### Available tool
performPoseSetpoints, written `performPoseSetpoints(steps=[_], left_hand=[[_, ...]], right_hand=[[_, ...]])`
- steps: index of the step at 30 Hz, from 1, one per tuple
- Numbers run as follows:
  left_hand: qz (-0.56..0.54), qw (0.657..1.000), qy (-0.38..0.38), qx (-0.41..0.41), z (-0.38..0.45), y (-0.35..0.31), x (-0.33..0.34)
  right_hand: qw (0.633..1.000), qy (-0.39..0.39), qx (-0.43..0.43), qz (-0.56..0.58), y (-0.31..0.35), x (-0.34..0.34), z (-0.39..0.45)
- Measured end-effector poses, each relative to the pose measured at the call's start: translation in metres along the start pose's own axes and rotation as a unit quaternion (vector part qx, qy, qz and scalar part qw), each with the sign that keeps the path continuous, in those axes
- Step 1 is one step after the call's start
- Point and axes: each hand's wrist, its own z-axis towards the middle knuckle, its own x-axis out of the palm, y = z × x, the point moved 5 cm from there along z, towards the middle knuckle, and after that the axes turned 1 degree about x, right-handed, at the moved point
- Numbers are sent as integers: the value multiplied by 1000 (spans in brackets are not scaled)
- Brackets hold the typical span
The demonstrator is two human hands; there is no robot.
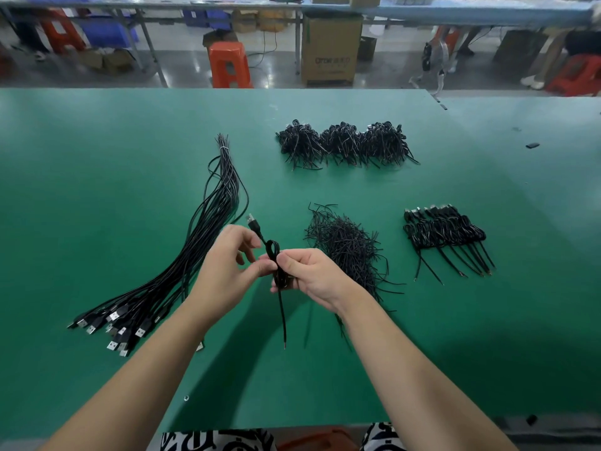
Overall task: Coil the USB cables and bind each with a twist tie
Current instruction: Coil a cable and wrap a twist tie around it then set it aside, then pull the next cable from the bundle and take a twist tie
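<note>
A coiled black USB cable point(272, 250) is held above the green table point(97, 190), plug pointing up-left and bare tail hanging down. My left hand point(227, 268) pinches the coil from the left, and my right hand point(312, 275) grips it from the right. A twist tie around the coil is hard to make out between the fingers. A bundle of straight USB cables point(195, 242) lies to the left, plugs toward me. A loose heap of black twist ties point(348, 245) lies just right of my hands.
A row of bound cables point(445, 232) lies at the right. Three heaps of finished coils point(344, 143) sit at the back. Beyond the table's far edge are an orange stool point(229, 65) and a cardboard box point(331, 48).
</note>
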Motion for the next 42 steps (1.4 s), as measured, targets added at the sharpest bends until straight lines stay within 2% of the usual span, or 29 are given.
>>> performPoseSetpoints(steps=[3,8,13,16,20,24,27,31,36,42], left_hand=[[-30,999,-10,-35,1,5,1],[-82,992,-51,-78,8,3,6],[-74,995,-45,-50,20,-5,18],[-19,998,-43,-36,28,11,25],[148,983,-6,-109,27,72,36],[315,938,48,-134,11,118,49],[346,929,34,-126,2,127,56],[349,929,11,-120,0,130,56],[342,933,-1,-116,0,130,56],[344,931,-4,-120,0,131,57]], right_hand=[[1000,9,3,29,6,-2,-4],[998,-37,-15,44,30,-9,-4],[996,-86,-1,23,46,-28,-8],[985,-169,16,-16,56,-60,-15],[921,-331,55,-200,75,-128,-29],[809,-413,123,-400,87,-194,-42],[739,-408,208,-494,84,-226,-44],[688,-394,271,-546,73,-250,-35],[628,-387,285,-612,63,-265,-20],[579,-373,275,-671,54,-270,-15]])
